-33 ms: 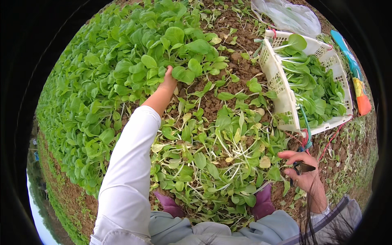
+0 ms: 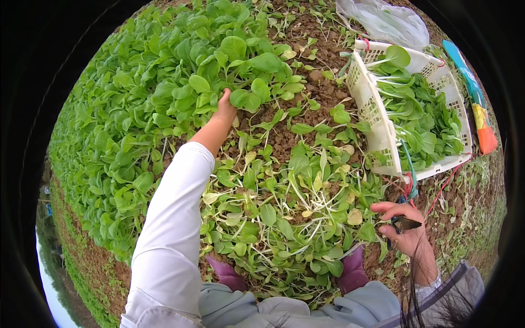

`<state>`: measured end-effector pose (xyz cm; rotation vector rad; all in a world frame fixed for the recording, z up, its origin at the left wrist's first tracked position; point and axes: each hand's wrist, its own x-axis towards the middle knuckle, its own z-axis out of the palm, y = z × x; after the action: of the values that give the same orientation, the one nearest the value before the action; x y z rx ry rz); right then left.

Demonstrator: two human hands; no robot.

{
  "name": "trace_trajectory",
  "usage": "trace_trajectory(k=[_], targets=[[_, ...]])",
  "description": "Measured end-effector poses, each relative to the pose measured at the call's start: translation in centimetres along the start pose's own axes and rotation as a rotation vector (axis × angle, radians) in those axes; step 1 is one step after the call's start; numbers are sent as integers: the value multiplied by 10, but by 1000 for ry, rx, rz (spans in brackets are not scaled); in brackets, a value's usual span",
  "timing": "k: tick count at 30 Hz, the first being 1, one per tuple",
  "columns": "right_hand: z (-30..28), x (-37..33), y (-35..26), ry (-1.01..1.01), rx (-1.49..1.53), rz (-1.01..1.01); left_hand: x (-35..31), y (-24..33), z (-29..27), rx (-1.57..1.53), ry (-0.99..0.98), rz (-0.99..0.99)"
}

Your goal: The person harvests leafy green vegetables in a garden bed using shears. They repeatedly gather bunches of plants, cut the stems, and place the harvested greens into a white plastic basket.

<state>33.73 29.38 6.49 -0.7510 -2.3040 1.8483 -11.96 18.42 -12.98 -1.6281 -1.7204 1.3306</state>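
Note:
My left hand reaches into the near edge of a dense stand of leafy greens. Its thumb side shows against the stems, but leaves hide the other fingers, so I cannot tell what they grip. Down at the right, beside the crate's near corner, my right hand is curled round a small tool with a dark, pointed blade. A bit of blue shows between its thumb and fingers; the exact kind of tool is unclear. Loose and yellowing leaves lie scattered on the soil between my hands.
A white plastic crate at the right holds picked greens and has red and teal cords tied to it. Beyond it lies a clear plastic bag. A blue and orange packet rests to its right. My purple boots stand below.

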Motion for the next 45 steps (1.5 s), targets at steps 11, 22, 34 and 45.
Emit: trace_trajectory(k=[11,22,34,45], targets=[[13,0,-2,-64,11,84,-14,-19,-14,-253,-254,-29],[11,-9,7,-71,-6,96,-21,-26,-42,-334,-385,-45],[24,-7,16,-154,139,215,-87,-65,-100,-566,-256,81],[80,12,2,-593,130,531,-196,5,-177,-2832,-585,-98]])
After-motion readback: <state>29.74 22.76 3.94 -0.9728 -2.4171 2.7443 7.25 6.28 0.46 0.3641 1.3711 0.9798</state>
